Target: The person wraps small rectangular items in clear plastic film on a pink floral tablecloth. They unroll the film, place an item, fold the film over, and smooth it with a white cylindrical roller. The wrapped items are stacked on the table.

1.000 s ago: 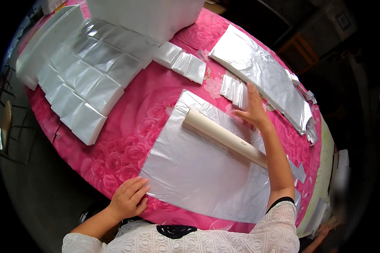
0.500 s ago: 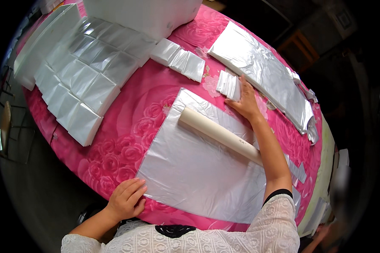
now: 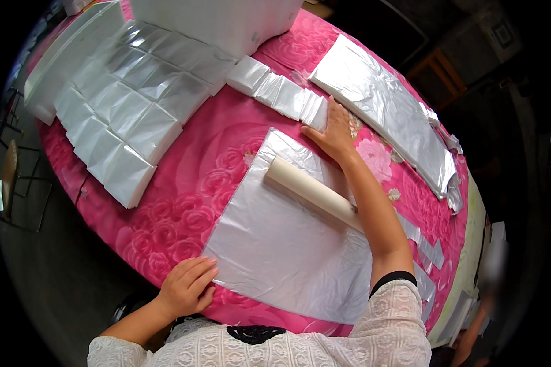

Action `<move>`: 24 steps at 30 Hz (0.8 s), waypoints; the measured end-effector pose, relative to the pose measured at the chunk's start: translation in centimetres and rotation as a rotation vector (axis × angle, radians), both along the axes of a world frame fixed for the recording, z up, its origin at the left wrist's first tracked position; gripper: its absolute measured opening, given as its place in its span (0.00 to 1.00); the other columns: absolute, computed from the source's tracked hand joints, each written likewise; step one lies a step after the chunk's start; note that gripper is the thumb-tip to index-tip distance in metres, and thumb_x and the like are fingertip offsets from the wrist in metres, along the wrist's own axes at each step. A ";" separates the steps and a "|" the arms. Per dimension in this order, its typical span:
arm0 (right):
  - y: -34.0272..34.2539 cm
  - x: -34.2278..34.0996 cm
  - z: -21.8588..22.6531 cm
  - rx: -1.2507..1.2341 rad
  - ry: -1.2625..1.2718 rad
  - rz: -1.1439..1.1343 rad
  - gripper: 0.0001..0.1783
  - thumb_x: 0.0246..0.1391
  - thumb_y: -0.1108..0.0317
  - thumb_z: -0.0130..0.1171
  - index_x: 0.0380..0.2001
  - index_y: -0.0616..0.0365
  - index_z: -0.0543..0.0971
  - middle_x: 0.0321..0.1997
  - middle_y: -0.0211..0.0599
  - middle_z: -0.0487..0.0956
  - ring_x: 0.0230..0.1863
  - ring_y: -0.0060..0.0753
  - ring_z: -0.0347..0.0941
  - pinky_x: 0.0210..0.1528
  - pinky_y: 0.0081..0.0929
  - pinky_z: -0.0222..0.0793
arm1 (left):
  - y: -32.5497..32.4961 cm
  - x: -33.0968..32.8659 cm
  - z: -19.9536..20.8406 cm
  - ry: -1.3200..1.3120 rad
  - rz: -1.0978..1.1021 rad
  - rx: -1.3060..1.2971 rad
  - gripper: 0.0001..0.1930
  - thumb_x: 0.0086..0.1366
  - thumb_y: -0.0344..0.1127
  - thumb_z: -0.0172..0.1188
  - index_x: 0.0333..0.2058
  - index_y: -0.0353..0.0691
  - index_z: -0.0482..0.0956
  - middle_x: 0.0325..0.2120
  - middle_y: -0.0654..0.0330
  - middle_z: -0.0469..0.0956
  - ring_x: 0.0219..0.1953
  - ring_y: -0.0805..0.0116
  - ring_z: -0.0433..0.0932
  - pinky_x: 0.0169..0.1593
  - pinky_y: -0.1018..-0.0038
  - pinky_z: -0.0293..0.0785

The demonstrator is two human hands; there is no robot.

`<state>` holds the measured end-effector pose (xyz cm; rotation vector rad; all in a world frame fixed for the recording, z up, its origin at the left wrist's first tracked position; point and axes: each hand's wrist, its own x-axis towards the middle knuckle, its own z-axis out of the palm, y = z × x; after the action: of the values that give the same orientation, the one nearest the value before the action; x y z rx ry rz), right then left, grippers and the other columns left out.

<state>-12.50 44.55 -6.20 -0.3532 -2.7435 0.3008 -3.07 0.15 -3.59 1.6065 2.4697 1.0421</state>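
A large silvery foil sheet (image 3: 288, 244) lies flat on a table under a pink rose-patterned cloth (image 3: 183, 202). Across its upper part rests a cream cardboard tube (image 3: 312, 192). My left hand (image 3: 187, 287) lies flat with fingers together on the sheet's near left corner. My right hand (image 3: 333, 131) reaches past the sheet's far edge and presses on the end of a short row of folded silver pieces (image 3: 278, 92); the forearm crosses over the tube.
Several folded silver packets (image 3: 128, 128) lie in overlapping rows at the left, beside white foam slabs (image 3: 61, 58). A white box (image 3: 220, 21) stands at the back. A stack of long silver sheets (image 3: 386, 110) lies at the right. Small foil strips (image 3: 425, 244) sit near the right edge.
My right hand has moved from beside the tube's far end up and left to the row of folded pieces. The left hand stays on the sheet's corner.
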 end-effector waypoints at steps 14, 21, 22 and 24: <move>1.5 3.3 1.1 0.064 -0.166 0.010 0.56 0.44 0.33 0.54 0.63 0.66 0.52 0.67 0.54 0.52 0.69 0.53 0.40 0.69 0.39 0.35 | 0.0 0.1 0.0 0.024 -0.015 0.021 0.25 0.42 0.28 0.63 0.44 0.34 0.73 0.46 0.50 0.73 0.47 0.51 0.73 0.51 0.61 0.70; -3.4 14.6 5.2 -0.210 -0.134 0.180 0.40 0.49 0.42 0.56 0.55 0.65 0.66 0.60 0.54 0.63 0.63 0.52 0.55 0.65 0.39 0.49 | -0.2 0.6 -0.4 0.045 0.019 0.045 0.24 0.44 0.26 0.61 0.45 0.34 0.72 0.48 0.50 0.71 0.50 0.50 0.71 0.53 0.62 0.68; -4.3 17.6 6.0 -0.278 -0.158 0.159 0.38 0.49 0.44 0.57 0.54 0.64 0.68 0.59 0.53 0.65 0.62 0.51 0.57 0.63 0.38 0.52 | -0.1 0.6 -0.5 0.055 0.013 0.051 0.24 0.44 0.25 0.61 0.45 0.34 0.71 0.48 0.49 0.71 0.50 0.49 0.70 0.53 0.61 0.68; -5.1 22.7 6.3 -0.239 -0.154 0.048 0.31 0.47 0.56 0.62 0.51 0.64 0.71 0.52 0.47 0.72 0.55 0.46 0.64 0.57 0.35 0.60 | -0.2 0.7 -0.8 0.076 0.019 0.063 0.24 0.45 0.25 0.60 0.45 0.34 0.71 0.48 0.49 0.71 0.51 0.48 0.69 0.54 0.60 0.67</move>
<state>10.24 39.41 0.08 -0.3864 -2.8752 0.6424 -2.41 -0.07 -4.36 1.6743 2.5295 1.0923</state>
